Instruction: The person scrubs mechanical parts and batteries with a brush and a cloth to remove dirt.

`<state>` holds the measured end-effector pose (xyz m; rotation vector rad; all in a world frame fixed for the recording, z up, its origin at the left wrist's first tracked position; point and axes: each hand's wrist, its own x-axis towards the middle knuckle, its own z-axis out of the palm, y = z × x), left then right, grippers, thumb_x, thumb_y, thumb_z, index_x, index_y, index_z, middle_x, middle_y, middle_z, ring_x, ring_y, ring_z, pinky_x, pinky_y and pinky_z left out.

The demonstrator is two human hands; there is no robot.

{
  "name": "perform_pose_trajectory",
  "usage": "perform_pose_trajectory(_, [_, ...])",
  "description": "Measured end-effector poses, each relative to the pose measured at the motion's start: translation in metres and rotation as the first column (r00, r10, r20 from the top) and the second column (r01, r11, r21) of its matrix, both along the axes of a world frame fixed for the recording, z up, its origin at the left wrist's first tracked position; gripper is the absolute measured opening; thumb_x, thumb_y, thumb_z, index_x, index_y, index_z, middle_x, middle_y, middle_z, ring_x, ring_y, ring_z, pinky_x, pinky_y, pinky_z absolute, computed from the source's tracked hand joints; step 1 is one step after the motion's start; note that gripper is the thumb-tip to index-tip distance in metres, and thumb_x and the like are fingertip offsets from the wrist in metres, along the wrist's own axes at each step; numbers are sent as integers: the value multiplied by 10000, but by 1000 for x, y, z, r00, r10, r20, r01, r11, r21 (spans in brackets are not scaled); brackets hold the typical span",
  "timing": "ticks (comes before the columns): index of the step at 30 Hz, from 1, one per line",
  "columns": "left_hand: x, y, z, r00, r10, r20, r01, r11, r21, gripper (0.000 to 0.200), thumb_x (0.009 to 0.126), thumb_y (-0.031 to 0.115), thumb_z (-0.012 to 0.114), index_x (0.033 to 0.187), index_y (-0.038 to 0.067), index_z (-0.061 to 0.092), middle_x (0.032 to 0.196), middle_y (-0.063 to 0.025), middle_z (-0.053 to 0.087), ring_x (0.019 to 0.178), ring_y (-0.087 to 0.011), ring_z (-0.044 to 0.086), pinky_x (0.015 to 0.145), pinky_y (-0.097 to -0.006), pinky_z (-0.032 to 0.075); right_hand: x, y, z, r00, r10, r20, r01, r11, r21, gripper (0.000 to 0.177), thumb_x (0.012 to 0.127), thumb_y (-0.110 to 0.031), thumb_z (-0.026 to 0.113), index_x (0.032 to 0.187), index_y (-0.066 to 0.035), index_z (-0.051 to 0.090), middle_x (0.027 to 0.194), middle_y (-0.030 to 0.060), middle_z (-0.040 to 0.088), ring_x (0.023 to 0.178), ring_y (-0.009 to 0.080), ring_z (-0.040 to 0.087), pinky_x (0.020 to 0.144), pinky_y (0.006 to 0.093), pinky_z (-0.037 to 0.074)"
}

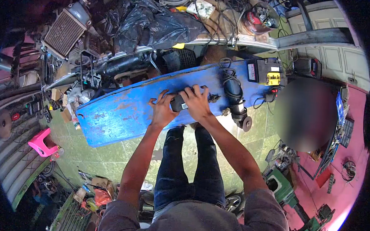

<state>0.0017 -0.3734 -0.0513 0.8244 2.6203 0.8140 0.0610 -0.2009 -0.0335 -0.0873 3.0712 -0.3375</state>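
Observation:
A small black block with a white label (179, 104) is held between my two hands over the blue bench (120, 113). My left hand (164, 109) grips its left end, with some fingers bent and spread outward. Over its right end, my right hand (197, 102) curls its fingers along the far side. Just right of that hand, a small dark part (213, 98) lies on the blue surface. Farther right is a black angle grinder (237, 107) with its cord coiled on top and its disc past the bench's near edge.
A black and yellow battery-like box (264, 72) stands at the bench's right end. Behind the bench are a black plastic sheet (151, 26) and a radiator (63, 33). A pink stool (44, 143) is at left; green machinery (282, 186) stands at lower right.

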Motion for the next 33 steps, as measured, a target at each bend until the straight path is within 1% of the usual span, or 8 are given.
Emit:
perform_pose_trajectory(3, [-2,-4,-9,1000,-14,9,14,1000,6,717,556,286,930,1200,189,630,1331,-69,629,1349,-214,499,972,-535,269,3,9,4,999,-15,-37,16,1000,16,413,793,-153,684,1205,-160,644,1157,51,593,1158,297,487,973,599,337])
perform_pose_trajectory(5, [-2,-12,-15,997,-61,-52,65,995,70,794,569,313,936,1274,176,599,1400,-79,596,1375,-216,480,970,-517,273,12,22,20,989,-142,-38,130,963,-237,493,767,-241,751,1247,-206,646,1189,48,597,1176,300,484,975,595,326])
perform_pose_trajectory(10, [10,-27,-57,993,-65,-103,79,987,141,868,605,337,932,1350,125,541,1503,-115,514,1423,-283,433,1028,-519,268,72,50,-23,926,-378,17,376,924,73,499,782,-333,777,1261,-253,664,1211,33,620,1180,299,493,926,588,322])
perform_pose_trajectory(16, [26,-25,-93,998,34,-56,-14,945,327,918,663,321,902,1414,25,464,1537,-185,457,1433,-399,391,1170,-528,255,90,54,-78,897,-431,-98,439,845,304,132,857,-259,703,972,-219,755,986,-10,705,1082,259,537,898,569,329])
perform_pose_trajectory(20, [37,-19,-98,988,131,-87,-86,913,400,900,700,296,872,1437,8,442,1547,-196,446,1432,-398,394,1180,-522,251,101,62,-83,889,-433,-149,454,876,164,260,687,-103,748,913,-231,760,938,-41,717,1019,221,542,882,496,332])
perform_pose_trajectory(25, [43,-15,-109,973,179,-148,-102,901,423,842,724,268,859,1424,37,453,1547,-181,458,1431,-384,405,1148,-485,230,66,24,-23,771,-516,-373,506,852,-134,231,776,-198,823,1004,-218,792,879,-34,734,953,197,534,892,405,306])
perform_pose_trajectory(28, [45,-14,-107,952,198,-232,-80,896,436,763,756,321,837,1383,50,498,1562,-112,456,1446,-329,401,1055,-484,227,47,-5,-19,843,-358,-402,241,919,-311,237,752,-203,827,983,-243,802,866,-48,721,957,199,536,888,412,311])
perform_pose_trajectory(33, [46,-17,-109,920,211,-330,-31,879,477,574,771,261,831,1285,150,602,1550,-87,476,1426,-308,429,1000,-478,254,27,-22,-30,821,-330,-465,304,943,-133,213,746,-176,808,923,-295,805,887,-62,708,932,199,548,877,422,316])
